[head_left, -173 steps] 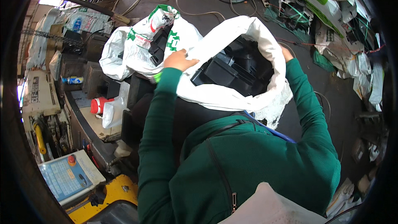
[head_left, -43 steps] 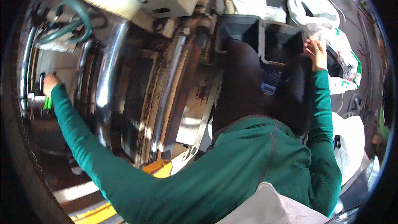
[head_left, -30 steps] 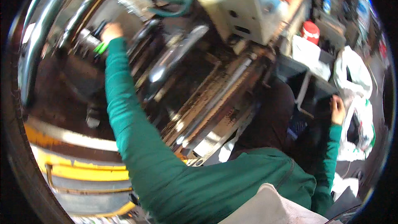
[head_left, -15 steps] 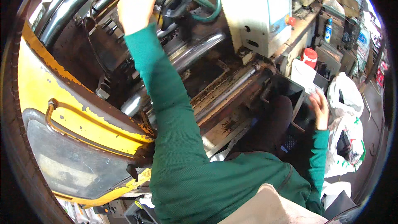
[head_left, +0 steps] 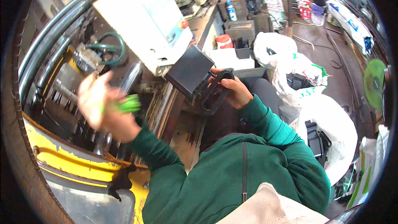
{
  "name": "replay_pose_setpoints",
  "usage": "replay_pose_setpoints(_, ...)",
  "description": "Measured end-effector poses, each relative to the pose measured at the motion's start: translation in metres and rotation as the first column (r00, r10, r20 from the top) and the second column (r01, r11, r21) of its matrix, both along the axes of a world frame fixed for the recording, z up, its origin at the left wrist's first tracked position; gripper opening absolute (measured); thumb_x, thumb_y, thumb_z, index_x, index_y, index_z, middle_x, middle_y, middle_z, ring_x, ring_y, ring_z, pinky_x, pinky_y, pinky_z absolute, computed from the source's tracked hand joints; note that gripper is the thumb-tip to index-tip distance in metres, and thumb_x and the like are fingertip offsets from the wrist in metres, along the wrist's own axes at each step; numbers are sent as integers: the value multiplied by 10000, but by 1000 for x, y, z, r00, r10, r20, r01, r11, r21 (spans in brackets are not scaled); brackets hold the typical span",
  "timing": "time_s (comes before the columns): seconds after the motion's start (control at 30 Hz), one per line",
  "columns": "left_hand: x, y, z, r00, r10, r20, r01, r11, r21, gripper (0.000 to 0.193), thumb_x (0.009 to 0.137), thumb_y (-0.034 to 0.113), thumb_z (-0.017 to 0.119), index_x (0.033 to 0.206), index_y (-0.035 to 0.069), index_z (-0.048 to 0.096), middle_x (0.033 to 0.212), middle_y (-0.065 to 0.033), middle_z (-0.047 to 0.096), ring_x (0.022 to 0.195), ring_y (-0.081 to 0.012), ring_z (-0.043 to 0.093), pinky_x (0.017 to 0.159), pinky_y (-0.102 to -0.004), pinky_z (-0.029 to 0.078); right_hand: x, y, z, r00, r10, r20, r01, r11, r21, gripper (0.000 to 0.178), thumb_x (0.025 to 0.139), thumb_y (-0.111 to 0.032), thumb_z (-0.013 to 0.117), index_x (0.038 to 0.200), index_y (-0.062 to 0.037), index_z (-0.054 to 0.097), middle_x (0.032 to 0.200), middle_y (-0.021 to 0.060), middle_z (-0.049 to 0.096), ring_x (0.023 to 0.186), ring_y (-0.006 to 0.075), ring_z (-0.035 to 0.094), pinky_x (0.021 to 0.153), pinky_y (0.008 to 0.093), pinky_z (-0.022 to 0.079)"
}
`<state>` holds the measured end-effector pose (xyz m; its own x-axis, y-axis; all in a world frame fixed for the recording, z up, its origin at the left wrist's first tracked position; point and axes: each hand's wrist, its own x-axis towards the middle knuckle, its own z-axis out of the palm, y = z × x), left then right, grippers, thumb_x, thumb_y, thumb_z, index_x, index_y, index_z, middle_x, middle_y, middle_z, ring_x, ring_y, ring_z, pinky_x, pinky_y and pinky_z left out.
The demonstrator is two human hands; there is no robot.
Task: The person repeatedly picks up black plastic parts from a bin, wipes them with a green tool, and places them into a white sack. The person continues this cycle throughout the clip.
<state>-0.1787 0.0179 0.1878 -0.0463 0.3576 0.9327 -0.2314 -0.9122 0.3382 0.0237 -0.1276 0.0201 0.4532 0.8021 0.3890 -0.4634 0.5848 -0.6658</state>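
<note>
My right hand [head_left: 236,89] is closed on a black plastic part [head_left: 190,71], gripping it by a ring-like end. The part has a square box-shaped body and a curved lower piece; it is held up in front of the machine. My left hand [head_left: 99,103] is smeared by motion over the machine's metal bars. A bright green object [head_left: 128,104] sticks out from that hand toward the right; its kind is too blurred to make out.
Left is a machine with a yellow panel [head_left: 78,151] and steel bars [head_left: 54,43]. A white control cabinet [head_left: 149,16] stands ahead. White bags [head_left: 340,120] with black parts stand at the right, near a green fan [head_left: 374,84]. A red-lidded container [head_left: 224,41] stands beyond my right hand.
The black part has come out of the machine and is now in my right hand. My left hand has drawn back from the bars. The view has turned to the right.
</note>
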Motion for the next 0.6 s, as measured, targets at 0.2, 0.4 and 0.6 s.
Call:
replay_pose_setpoints(0.2, -122, 19, 29, 511, 370, 776, -649, 758, 66, 372, 990, 281, 391, 1057, -65, 508, 941, -193, 677, 612, -211, 633, 497, -295, 517, 35, -52, -20, 966, -257, 32, 258, 957, -131, 429, 840, -245, 645, 1182, 0, 562, 1044, 89, 625, 914, 165, 622, 802, 326, 510)
replay_pose_setpoints(0.4, -106, -30, 35, 853, 419, 311, -378, 907, -186, 279, 943, 206, 482, 1000, -27, 624, 896, -132, 701, 661, -130, 557, 563, -222, 401, 48, -71, -12, 899, -332, 285, 374, 921, -108, 392, 832, -192, 621, 1160, 22, 612, 1082, 83, 648, 1026, 170, 591, 961, 317, 423)
replay_pose_setpoints(0.6, -122, 13, 29, 740, 595, 315, -549, 804, -228, 239, 898, 202, 531, 818, 21, 665, 779, -66, 642, 615, -126, 547, 550, -249, 433, 78, -85, -18, 813, -293, 504, 414, 899, -145, 376, 834, -215, 633, 1146, -5, 624, 1139, 77, 626, 1112, 175, 539, 1007, 323, 373)
